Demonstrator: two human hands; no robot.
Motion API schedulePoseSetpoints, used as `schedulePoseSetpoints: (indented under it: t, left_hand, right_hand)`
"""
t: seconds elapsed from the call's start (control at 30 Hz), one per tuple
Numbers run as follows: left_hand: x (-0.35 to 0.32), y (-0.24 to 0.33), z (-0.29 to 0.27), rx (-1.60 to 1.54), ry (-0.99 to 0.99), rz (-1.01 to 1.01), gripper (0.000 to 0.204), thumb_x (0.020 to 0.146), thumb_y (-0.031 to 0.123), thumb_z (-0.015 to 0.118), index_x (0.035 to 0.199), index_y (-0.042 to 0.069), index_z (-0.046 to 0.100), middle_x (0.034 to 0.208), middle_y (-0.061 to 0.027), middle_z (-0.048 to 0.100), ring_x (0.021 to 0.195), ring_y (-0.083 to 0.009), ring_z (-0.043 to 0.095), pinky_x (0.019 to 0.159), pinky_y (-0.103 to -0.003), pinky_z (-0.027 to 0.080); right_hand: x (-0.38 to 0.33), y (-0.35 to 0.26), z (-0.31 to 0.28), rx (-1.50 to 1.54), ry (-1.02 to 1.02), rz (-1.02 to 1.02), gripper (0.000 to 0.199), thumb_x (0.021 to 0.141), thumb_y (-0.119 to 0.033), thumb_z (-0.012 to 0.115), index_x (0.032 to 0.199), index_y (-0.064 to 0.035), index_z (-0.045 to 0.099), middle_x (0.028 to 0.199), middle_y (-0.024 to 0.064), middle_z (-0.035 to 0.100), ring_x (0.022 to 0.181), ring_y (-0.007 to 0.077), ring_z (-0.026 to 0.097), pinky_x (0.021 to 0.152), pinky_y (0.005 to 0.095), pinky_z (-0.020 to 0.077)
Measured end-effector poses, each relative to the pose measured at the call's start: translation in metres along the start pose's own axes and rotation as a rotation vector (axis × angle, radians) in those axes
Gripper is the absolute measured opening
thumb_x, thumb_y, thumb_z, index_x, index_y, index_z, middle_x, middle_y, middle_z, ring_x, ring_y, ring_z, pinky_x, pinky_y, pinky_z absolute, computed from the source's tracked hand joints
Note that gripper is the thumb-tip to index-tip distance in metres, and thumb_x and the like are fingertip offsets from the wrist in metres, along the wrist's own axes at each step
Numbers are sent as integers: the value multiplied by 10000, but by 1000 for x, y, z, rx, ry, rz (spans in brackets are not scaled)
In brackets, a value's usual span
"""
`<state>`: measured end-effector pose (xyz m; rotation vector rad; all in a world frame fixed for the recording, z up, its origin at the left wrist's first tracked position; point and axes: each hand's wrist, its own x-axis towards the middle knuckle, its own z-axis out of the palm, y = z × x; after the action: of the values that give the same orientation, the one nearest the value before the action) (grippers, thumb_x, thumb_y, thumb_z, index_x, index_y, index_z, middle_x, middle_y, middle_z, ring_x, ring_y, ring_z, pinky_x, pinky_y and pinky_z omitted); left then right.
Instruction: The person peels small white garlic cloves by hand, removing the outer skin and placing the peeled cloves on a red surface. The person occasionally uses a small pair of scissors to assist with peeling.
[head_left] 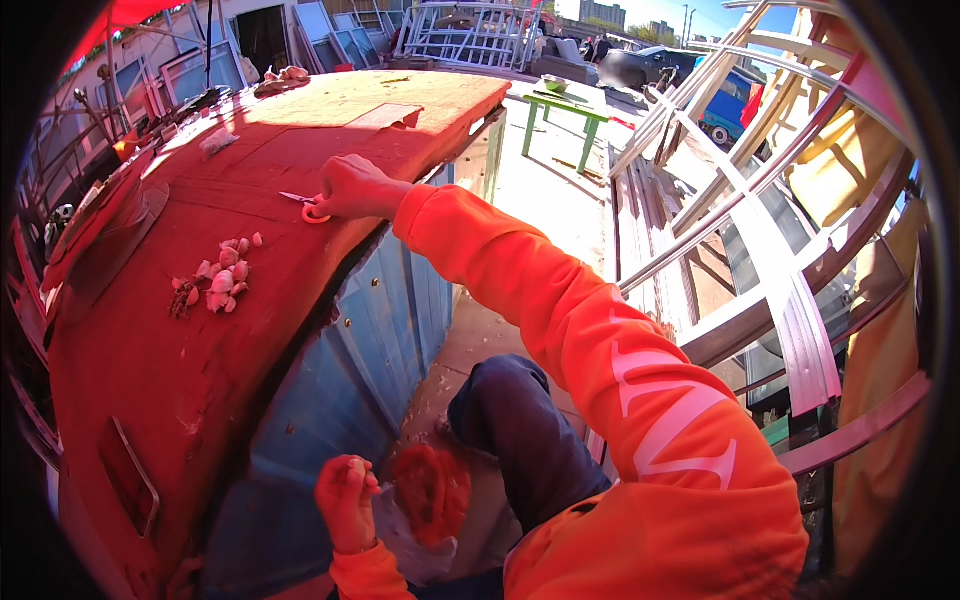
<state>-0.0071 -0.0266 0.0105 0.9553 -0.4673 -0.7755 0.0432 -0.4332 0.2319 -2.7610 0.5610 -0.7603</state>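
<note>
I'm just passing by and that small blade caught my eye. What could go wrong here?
Three risks, as I see it:
1. The right hand has its grip on a small knife at the table edge; a slip could cut a finger or drop it.
2. The left hand holds something small, maybe a clove, off the table, where it could fall.
3. The garlic cloves lie loose and could roll or get knocked off.

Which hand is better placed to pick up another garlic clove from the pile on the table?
Probably the right hand: it rests on the table holding a small knife, near the garlic cloves. The left hand is low beside the table, gripping something small.
</note>
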Motion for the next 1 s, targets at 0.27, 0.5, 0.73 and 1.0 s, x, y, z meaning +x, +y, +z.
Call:
schedulePoseSetpoints:
  t: [0.27,0.5,0.73,1.0]
  left_hand:
    - [2,-6,-11,-72,-31,-11,168,1003,87,709,1148,34,643,1031,-90,663,808,-131,649,689,-254,560]
    - [3,-7,-11,-63,-77,-8,211,1000,120,721,1180,30,661,1025,-61,663,818,-111,631,702,-246,546]
    - [2,-9,-11,102,-42,3,238,1004,135,718,1194,-7,699,973,-52,680,762,-86,596,641,-224,485]
    - [0,1,-1,192,-30,1,139,1040,105,651,1131,3,674,967,-66,662,622,-44,513,511,-207,393]
  right_hand:
    - [20,-11,-6,-45,-58,-101,448,720,-391,883,870,14,764,911,210,752,926,363,745,753,441,590]
    - [14,-22,-13,76,-82,-105,389,750,-354,828,769,26,743,848,215,746,880,337,751,730,421,580]
    - [-7,-9,-14,493,105,29,355,881,-313,792,812,18,684,786,149,747,616,161,693,566,327,527]
    - [-111,-42,-7,1086,157,-63,333,983,-167,752,1230,-9,597,825,52,708,556,72,575,499,251,438]
